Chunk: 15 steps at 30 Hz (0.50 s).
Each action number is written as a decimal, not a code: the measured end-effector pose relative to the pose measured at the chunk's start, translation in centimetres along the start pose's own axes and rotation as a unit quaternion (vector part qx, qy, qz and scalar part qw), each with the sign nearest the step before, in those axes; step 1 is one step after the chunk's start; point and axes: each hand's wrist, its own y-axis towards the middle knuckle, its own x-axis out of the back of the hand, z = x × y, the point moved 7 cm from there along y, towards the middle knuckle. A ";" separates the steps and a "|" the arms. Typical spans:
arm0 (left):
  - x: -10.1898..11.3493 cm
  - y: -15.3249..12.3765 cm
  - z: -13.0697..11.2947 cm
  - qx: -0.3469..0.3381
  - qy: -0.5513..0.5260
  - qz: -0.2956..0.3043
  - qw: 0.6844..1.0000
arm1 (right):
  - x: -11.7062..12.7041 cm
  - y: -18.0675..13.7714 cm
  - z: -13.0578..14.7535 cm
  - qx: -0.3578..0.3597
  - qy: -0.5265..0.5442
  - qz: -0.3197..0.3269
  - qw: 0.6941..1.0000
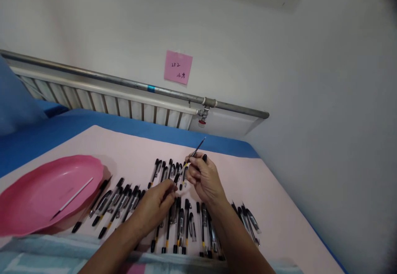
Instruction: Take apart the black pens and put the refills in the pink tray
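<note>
In the head view my right hand (203, 176) is closed on a thin pen refill (198, 146), whose tip points up and away to the right. A black rounded piece (204, 157), like a pen cap, also shows at its fingers. Lower and to the left, my left hand (156, 205) pinches a clear pen barrel with a black end (176, 178). The refill's lower end lines up with this barrel; whether it sits inside I cannot tell. Behind the hands lies a group of pen parts (156, 174). Nearer me are more pens (187, 224), partly hidden by my forearms.
A pink oval tray (89, 162) at the left holds one white thin stick with a dark tip (72, 197). Pen parts lie beside it (114, 203) and at the right (246, 222). Beyond the pink table cover (279, 207) are a radiator (124, 106), pipe and wall.
</note>
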 end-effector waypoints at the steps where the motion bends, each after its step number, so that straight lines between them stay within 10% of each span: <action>1: 0.0 0.0 0.0 0.000 0.001 -0.001 1.000 | 0.1 0.1 0.1 0.006 0.002 -0.005 1.000; 15: 0.0 -0.1 -0.2 -0.008 -0.007 0.006 1.000 | 0.0 0.0 0.3 0.010 -0.052 -0.005 0.999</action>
